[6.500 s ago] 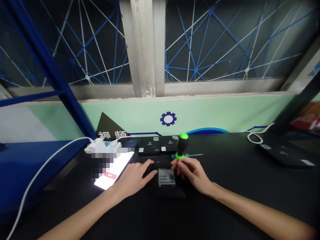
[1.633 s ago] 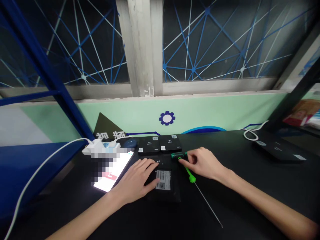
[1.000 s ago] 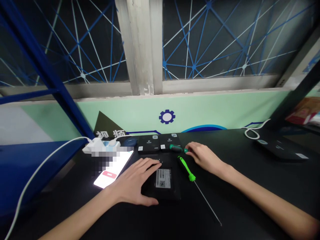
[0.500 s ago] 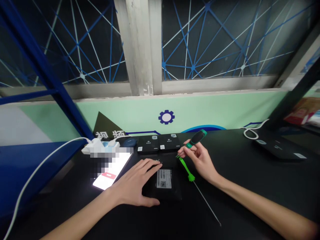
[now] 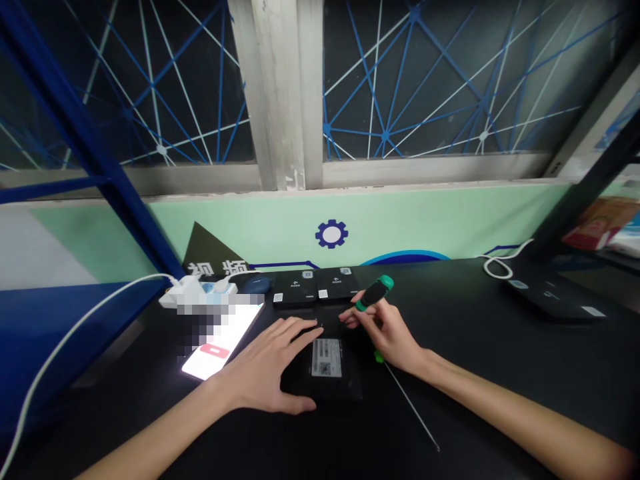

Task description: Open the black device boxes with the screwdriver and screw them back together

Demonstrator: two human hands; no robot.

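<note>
My left hand [image 5: 267, 367] lies with spread fingers over the left side of a black box [image 5: 350, 387] bearing a white label [image 5: 327, 358]. Its fingertips are near small bits at the box's far edge, too small to name. In my right hand [image 5: 390, 330] is a green and black screwdriver [image 5: 375, 293], its handle tilted up to the right. The tip is hard to make out against the dark surface beyond the box. Under my right hand lies a second, bright green tool [image 5: 379, 357], its handle mostly hidden and its thin metal shaft pointing toward the lower right.
Two black boxes [image 5: 295, 288] [image 5: 337, 285] stand by the wall beside a dark mouse [image 5: 257, 285]. A lit phone [image 5: 215, 353] and a white power strip [image 5: 173, 298] are at the left. At the right lie a dark flat case [image 5: 550, 297] and a white cable [image 5: 497, 267].
My right hand has moved left and slightly down with the screwdriver, toward the labelled box's far edge, and now covers most of the bright green handle. My left hand has hardly moved.
</note>
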